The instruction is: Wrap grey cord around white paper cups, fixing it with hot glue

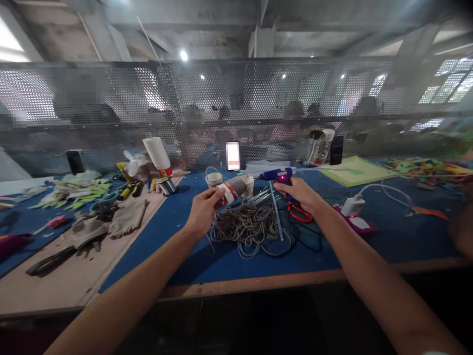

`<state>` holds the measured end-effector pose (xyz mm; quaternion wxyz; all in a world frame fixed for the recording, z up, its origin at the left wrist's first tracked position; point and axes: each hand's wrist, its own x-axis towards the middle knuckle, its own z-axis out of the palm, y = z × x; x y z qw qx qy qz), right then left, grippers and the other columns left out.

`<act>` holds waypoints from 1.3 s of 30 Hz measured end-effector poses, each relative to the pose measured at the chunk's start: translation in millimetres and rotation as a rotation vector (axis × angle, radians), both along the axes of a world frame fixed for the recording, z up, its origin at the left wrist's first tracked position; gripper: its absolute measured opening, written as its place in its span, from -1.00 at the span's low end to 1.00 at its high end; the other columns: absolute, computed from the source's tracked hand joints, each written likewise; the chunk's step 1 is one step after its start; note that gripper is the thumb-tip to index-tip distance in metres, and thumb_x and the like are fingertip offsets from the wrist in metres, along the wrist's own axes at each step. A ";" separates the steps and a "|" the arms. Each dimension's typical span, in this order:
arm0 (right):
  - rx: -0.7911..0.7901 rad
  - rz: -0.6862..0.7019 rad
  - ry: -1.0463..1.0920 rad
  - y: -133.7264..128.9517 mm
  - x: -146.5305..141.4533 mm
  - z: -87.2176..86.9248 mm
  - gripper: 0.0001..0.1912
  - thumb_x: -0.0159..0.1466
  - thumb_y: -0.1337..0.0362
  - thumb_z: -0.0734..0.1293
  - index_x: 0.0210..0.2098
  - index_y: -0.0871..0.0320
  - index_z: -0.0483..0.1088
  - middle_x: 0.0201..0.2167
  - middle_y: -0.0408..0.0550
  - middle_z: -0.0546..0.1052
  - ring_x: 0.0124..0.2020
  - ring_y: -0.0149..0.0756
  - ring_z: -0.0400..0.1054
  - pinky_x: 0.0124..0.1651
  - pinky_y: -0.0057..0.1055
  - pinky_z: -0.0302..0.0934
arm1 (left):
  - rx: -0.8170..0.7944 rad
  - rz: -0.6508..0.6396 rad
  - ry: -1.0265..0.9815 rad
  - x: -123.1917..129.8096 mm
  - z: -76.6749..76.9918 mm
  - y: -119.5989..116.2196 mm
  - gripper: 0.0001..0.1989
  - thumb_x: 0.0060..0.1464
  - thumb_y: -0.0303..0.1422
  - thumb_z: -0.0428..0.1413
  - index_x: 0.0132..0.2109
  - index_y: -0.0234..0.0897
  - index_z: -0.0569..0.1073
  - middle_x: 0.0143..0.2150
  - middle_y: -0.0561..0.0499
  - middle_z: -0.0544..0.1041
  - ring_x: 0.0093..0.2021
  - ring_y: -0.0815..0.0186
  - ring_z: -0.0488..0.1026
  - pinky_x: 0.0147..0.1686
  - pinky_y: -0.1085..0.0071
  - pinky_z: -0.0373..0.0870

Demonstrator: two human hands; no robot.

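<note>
My left hand [204, 208] grips a paper cup [231, 192] lying on its side in the air, partly wrapped in grey cord. In my right hand [297, 192] is a blue hot glue gun [276, 174] with a small red light, its nozzle pointing left toward the cup. Below the two hands a loose heap of grey cord [247, 222] lies on the blue mat. Behind the held cup stand a small white cup with a handle [213, 178] and another pale cup [250, 185], partly hidden. A bluish strip [278, 212] leans at the heap's right side.
Red-handled scissors [300, 213] and a black cable lie right of the cord. Farther right is a white plug [353, 205] on a pink power strip. A stack of paper cups [157, 153], gloves [127, 217] and paper scraps sit left. A perforated metal screen [236, 103] borders the back.
</note>
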<state>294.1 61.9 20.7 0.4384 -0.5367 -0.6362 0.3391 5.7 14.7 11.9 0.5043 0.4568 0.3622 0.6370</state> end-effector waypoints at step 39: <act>0.428 0.347 -0.310 -39.6 -57.8 -11.8 -0.66 0.21 0.12 0.43 -0.06 0.11 0.48 -0.33 -0.13 0.44 -0.36 -0.37 0.34 -0.23 -0.39 0.24 | 0.040 -0.094 0.016 4.6 -0.9 -5.5 -0.74 -0.12 -0.31 0.39 -0.28 -0.38 0.62 -0.35 -0.02 0.56 -0.37 0.42 0.44 -0.26 0.47 0.42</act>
